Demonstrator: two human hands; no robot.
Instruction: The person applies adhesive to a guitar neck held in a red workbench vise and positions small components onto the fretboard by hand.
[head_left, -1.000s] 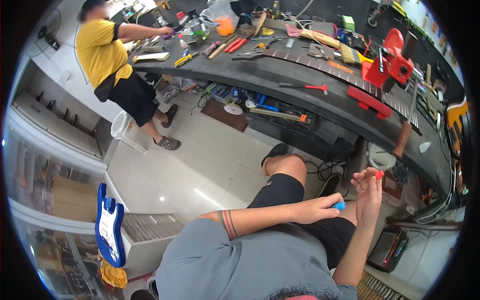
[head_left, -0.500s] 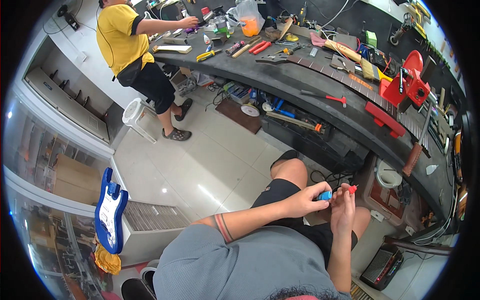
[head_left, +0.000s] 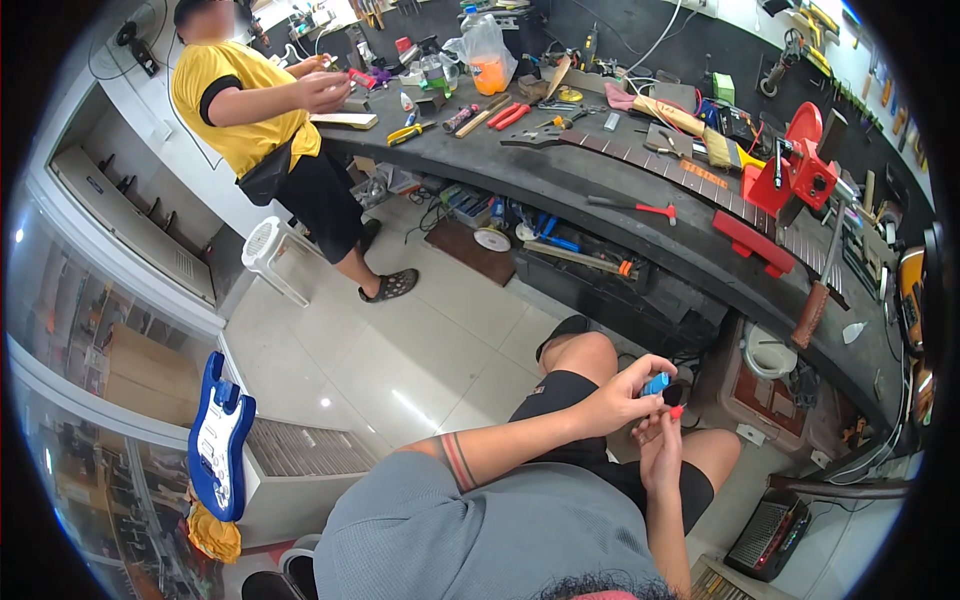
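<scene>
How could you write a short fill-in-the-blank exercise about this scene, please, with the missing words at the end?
The left hand holds a small object coloured ____.
The small piece at the fingertips of the right hand is coloured ____.
The co-worker's shirt is coloured ____.
The plastic stool is coloured ____.
Missing words: blue; red; yellow; white.

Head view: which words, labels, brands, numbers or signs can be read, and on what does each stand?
No text reads clearly enough to quote.
Orange strip beside the guitar neck: marks too small.
Bottle of orange liquid: marks too blurred.
Black shorts: pale mark near the hem, too small.
Blue cylinder in the left hand, red piece in the right hand: nothing readable.
</scene>
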